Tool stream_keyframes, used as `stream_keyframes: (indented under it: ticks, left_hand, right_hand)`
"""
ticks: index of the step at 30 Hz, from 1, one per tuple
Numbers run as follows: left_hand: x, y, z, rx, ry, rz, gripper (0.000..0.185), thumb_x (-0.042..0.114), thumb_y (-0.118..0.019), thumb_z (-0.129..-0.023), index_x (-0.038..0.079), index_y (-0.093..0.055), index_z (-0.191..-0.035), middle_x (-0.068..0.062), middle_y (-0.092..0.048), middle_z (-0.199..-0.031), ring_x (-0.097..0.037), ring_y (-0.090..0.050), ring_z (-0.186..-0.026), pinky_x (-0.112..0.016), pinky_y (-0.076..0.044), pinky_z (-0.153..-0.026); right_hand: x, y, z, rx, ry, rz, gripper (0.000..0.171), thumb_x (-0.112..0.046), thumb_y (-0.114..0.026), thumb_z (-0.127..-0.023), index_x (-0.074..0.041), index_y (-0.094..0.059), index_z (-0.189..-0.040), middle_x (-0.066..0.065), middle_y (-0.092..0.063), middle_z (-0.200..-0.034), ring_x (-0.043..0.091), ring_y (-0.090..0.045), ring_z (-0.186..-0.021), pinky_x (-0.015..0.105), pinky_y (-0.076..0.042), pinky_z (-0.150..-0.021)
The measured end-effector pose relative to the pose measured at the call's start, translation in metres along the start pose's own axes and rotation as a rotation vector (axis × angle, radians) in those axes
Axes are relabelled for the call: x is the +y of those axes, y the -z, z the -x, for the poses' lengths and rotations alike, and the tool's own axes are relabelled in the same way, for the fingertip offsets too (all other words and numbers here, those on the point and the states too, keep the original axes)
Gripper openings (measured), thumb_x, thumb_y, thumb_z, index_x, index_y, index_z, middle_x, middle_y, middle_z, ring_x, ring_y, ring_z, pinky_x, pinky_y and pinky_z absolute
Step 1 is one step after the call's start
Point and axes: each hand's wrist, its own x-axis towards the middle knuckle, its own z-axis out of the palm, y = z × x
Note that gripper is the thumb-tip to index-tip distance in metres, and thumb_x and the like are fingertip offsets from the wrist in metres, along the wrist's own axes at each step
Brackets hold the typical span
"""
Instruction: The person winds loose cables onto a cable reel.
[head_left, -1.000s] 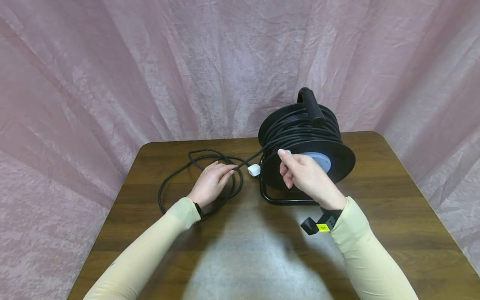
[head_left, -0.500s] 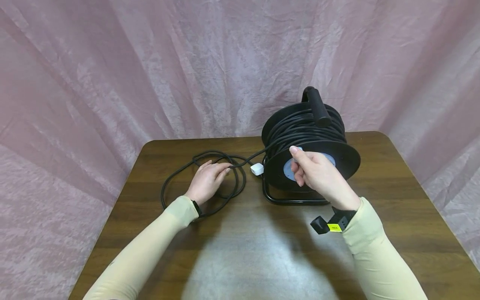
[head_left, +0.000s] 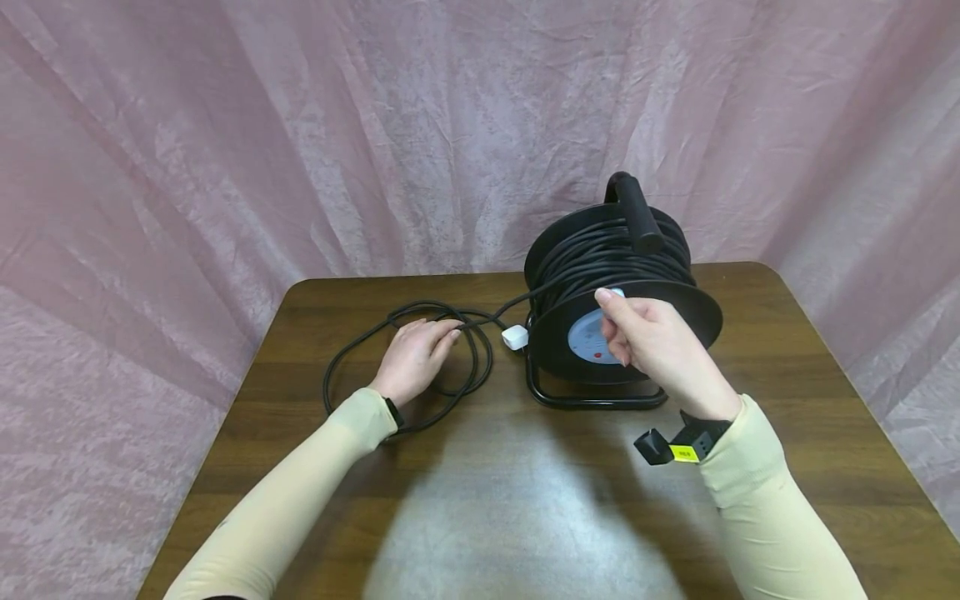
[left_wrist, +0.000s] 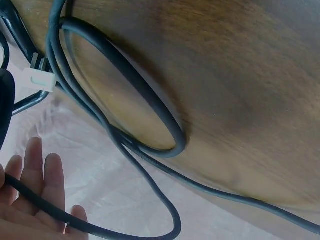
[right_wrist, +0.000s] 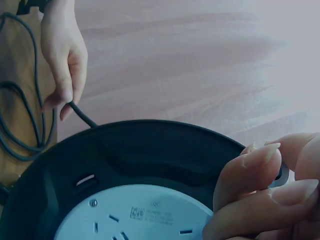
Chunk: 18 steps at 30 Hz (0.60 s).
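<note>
My left hand (head_left: 414, 358) pinches the black cable (head_left: 491, 317) between thumb and fingers, left of the cable reel (head_left: 551, 337). In the left wrist view, the cable (left_wrist: 47, 205) runs across the fingers. From that hand it leads up to the turns wound on the drum. At the reel's near face, my right hand (head_left: 660, 342) holds a small crank knob (head_left: 618, 292). Fingers hide most of the knob (right_wrist: 281, 179) in the right wrist view. A blue-grey socket disc (right_wrist: 135, 210) fills the centre of the face. The white plug (head_left: 515, 337) lies beside the frame.
Loose loops of cable (head_left: 330, 367) lie on the wooden table (head_left: 525, 500) around the left hand. The reel stands on a black tubular frame (head_left: 592, 402) and has a carrying handle (head_left: 637, 212) on top. A pink curtain (head_left: 375, 125) hangs behind.
My right hand has moved right across the reel's face with the knob, and the socket disc has turned, showing a red spot. My left hand, still on the cable, has shifted slightly left.
</note>
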Motion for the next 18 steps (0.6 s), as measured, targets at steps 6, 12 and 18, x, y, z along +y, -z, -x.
stream_keyframes:
  ticks: [6, 12, 18]
  left_hand:
    - [0.001, 0.002, -0.001, 0.006, 0.002, 0.0, 0.034, 0.028, -0.05, -0.111, 0.013, -0.064, -0.137, 0.0, -0.075, -0.112, -0.023, -0.062, -0.122, -0.047, -0.025, -0.12]
    - [0.002, 0.004, -0.001, 0.001, 0.006, -0.007, 0.035, 0.028, -0.048, -0.111, 0.013, -0.063, -0.14, 0.0, -0.075, -0.113, -0.024, -0.06, -0.125, -0.045, -0.025, -0.12]
    - [0.003, 0.006, 0.001, 0.003, 0.008, -0.021, 0.038, 0.032, -0.045, -0.112, 0.014, -0.063, -0.14, -0.001, -0.071, -0.122, -0.025, -0.058, -0.126, -0.045, -0.027, -0.119]
  right_hand:
    - [0.002, 0.008, 0.001, 0.021, 0.032, 0.036, 0.065, -0.056, -0.054, -0.103, 0.007, -0.062, -0.089, 0.007, -0.054, -0.061, 0.02, -0.046, -0.055, 0.034, -0.038, -0.051]
    - [0.006, 0.016, 0.003, 0.045, 0.044, 0.038, 0.061, -0.052, -0.054, -0.104, 0.007, -0.062, -0.09, 0.007, -0.054, -0.06, 0.019, -0.043, -0.052, 0.034, -0.039, -0.051]
    - [0.009, 0.022, 0.006, 0.046, 0.028, 0.033, 0.061, -0.053, -0.053, -0.105, 0.006, -0.062, -0.092, 0.006, -0.054, -0.063, 0.018, -0.046, -0.056, 0.033, -0.037, -0.048]
